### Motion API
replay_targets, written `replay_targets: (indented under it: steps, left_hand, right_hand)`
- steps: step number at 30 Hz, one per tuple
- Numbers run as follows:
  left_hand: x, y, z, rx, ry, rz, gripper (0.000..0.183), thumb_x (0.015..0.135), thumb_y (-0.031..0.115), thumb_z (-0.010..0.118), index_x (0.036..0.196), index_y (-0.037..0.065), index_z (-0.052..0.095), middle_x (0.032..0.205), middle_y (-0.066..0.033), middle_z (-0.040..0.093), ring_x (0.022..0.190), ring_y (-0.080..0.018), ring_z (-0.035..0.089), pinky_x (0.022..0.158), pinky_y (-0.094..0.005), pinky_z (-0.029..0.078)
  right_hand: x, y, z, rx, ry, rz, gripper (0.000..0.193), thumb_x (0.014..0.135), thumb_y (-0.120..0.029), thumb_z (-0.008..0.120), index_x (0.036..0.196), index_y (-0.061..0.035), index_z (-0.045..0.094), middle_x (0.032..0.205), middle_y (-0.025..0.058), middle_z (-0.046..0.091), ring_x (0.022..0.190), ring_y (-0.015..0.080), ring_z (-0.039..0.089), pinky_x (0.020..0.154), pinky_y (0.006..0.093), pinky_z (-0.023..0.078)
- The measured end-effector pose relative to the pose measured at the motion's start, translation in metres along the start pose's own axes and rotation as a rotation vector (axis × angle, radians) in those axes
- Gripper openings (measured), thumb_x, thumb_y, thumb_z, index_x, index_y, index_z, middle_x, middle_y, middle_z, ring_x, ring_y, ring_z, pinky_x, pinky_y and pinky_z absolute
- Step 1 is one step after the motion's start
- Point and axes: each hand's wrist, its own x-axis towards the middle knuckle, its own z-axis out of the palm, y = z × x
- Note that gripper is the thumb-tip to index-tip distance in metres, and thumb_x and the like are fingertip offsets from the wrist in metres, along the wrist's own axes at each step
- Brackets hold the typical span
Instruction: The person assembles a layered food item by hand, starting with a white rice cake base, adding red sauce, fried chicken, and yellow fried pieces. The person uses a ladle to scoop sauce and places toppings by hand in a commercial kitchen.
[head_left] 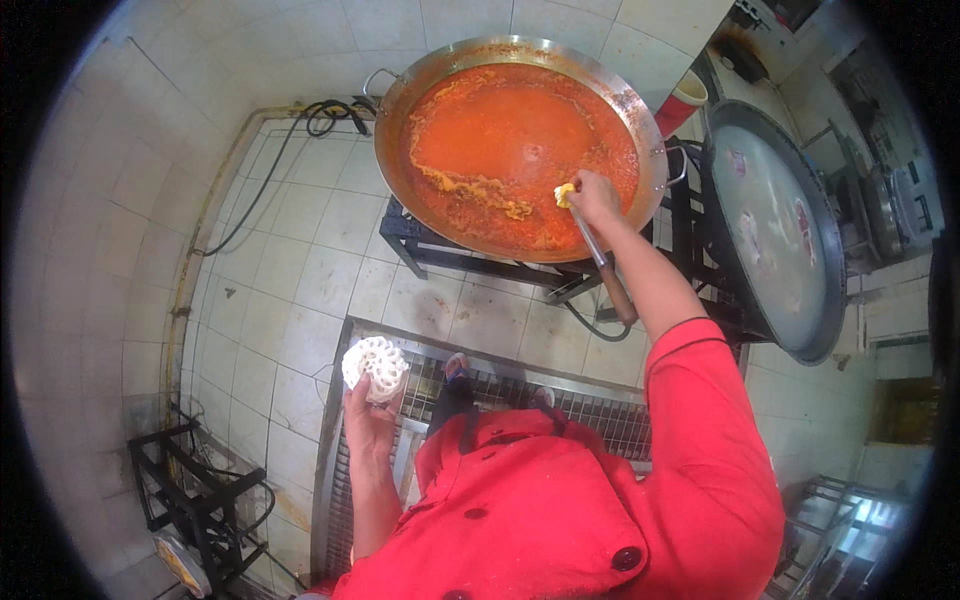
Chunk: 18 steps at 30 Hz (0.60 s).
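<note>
My left hand (pixel 370 428) is closed on a white round openwork piece (pixel 377 368) with holes around its middle, held low over the floor at the left. Its exact kind I cannot tell. My right hand (pixel 594 197) reaches over the near right rim of a wide metal pan (pixel 388 150). Its fingers pinch a small yellow piece (pixel 564 195) just above the red-orange sauce (pixel 510 130). Close under that hand, a utensil with a metal shaft and a wooden handle (pixel 615 288) leans on the pan's rim; its head is hidden.
A black stand (pixel 480 255) supports the pan. Right of it stands a large dark pan (pixel 832 240) of cloudy liquid with a few pieces in it. A red bucket (pixel 680 105) is behind. A floor grate (pixel 610 425), a black hose (pixel 262 190) and a black metal frame (pixel 205 505) lie lower down.
</note>
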Motion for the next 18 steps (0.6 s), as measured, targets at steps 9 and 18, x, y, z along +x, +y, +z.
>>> replay_targets:
  steps: [9, 18]
  left_hand:
    - [0.069, 0.057, -0.01, 0.062, 0.066, -0.011, 0.047, 0.093, 0.018, 0.065, 0.131, 0.006, 0.039, 0.135, -0.0143, 0.052, 0.121, -0.0288, 0.057, 0.096, -0.0454, 0.053]
    - [0.101, 0.062, 0.03, 0.084, -0.086, -0.034, 0.046, 0.094, 0.016, 0.064, 0.131, 0.005, 0.039, 0.134, -0.0149, 0.053, 0.119, -0.0304, 0.059, 0.092, -0.0438, 0.056]
  right_hand:
    - [0.012, -0.021, 0.063, -0.208, -0.012, 0.008, 0.02, 0.08, -0.017, 0.072, 0.097, -0.0073, 0.068, 0.101, 0.0133, 0.07, 0.1, 0.0308, 0.066, 0.084, 0.0461, 0.053]
    - [-0.023, -0.018, 0.0, 0.622, 0.172, 0.176, 0.029, 0.08, -0.015, 0.077, 0.105, -0.0023, 0.068, 0.101, 0.0137, 0.072, 0.093, 0.0229, 0.069, 0.082, 0.0346, 0.054]
